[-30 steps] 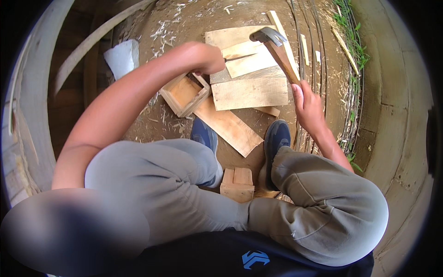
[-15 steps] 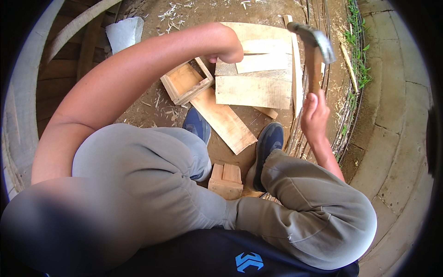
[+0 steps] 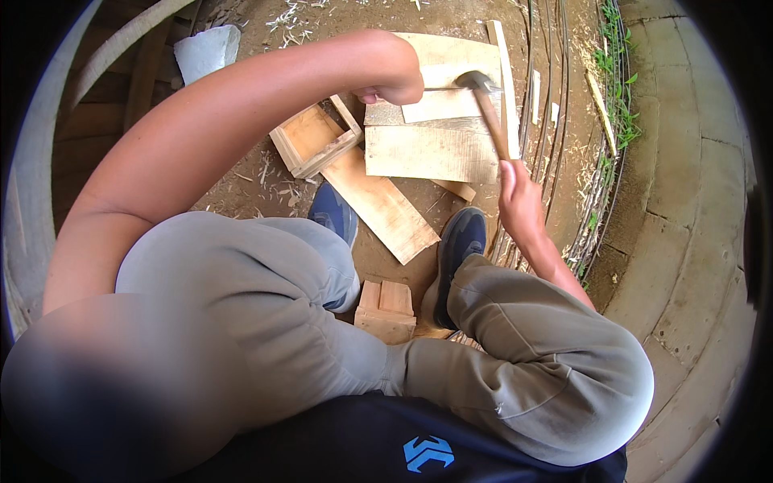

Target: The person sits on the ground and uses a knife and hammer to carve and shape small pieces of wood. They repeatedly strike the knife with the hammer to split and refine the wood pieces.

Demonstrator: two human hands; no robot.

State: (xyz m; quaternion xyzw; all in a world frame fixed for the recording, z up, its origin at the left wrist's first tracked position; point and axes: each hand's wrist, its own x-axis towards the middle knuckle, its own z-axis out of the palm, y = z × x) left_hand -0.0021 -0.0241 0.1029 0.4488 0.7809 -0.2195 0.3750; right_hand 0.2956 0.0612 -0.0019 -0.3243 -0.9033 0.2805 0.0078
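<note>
My right hand (image 3: 522,201) is wrapped round the wooden handle of a claw hammer (image 3: 492,125). Its metal head hangs over the right part of some pale boards, near a short thin piece of wood (image 3: 439,109); I cannot tell whether it touches. At the boards' upper left, my left hand (image 3: 396,68) is closed in a fist, and whatever its fingers hold is hidden from view. The wide lower board (image 3: 431,153) lies flat below both pieces. Just left of it rests a small open wooden box (image 3: 314,137), tilted, beside a diagonal plank (image 3: 385,208).
A small wooden block (image 3: 385,311) stands between my shod feet. Long thin metal rods (image 3: 555,97) and a narrow wooden strip (image 3: 505,88) run along the right of the boards. Paving slabs (image 3: 684,209) lie farther right. A pale stone (image 3: 207,53) sits at upper left.
The hammer has swung down and left from its raised place at the right, over the boards. My left fist stays nearly in place. The whole view has shifted slightly.
</note>
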